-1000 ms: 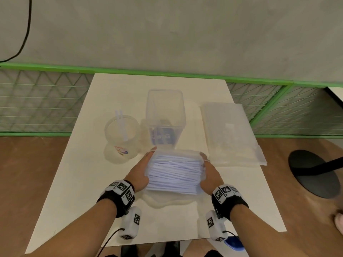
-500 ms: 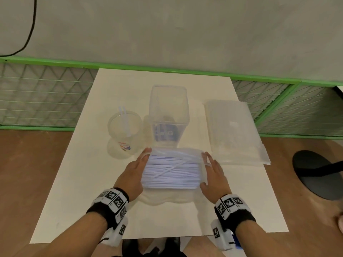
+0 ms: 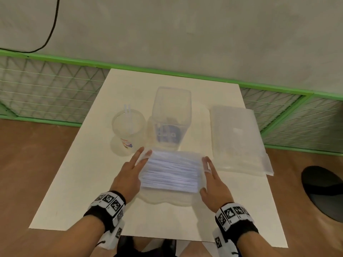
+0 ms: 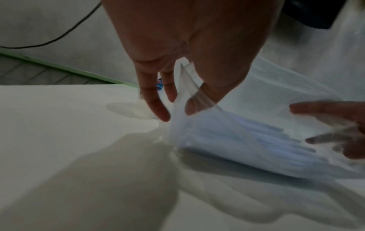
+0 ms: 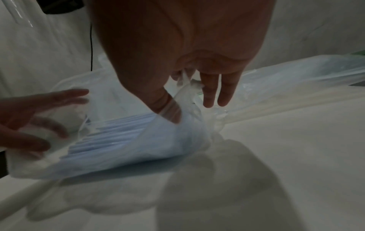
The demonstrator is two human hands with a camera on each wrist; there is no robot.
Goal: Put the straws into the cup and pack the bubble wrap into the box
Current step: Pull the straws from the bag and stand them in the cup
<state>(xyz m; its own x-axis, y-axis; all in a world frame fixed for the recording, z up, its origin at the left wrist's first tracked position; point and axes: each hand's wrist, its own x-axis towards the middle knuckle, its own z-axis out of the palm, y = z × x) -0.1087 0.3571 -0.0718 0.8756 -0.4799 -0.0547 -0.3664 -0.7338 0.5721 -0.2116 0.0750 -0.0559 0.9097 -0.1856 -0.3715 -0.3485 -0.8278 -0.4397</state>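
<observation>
Hands flank a clear bag of straws (image 3: 169, 172) low over the tabletop (image 3: 78, 182) in the head view: the left hand (image 3: 128, 177) at its left end, the right hand (image 3: 213, 184) at its right end, fingers mostly straight. The straws are thin, white-blue, lying side by side in a flat bundle. Behind stands a clear cup (image 3: 128, 130) with two straws in it, a tall clear box (image 3: 171, 115) beside it, and folded bubble wrap (image 3: 235, 141) to the right.

From the left wrist, the left hand (image 4: 177, 62) pinches the bag's film edge between thumb and a finger; the other fingers hang straight. The straws (image 4: 247, 140) run away toward the right hand (image 4: 331, 125).

From the right wrist, the right hand (image 5: 187, 70) pinches the gathered film at its end, two fingers pointing down free. The straws (image 5: 122, 137) show pale blue through crinkled plastic.
</observation>
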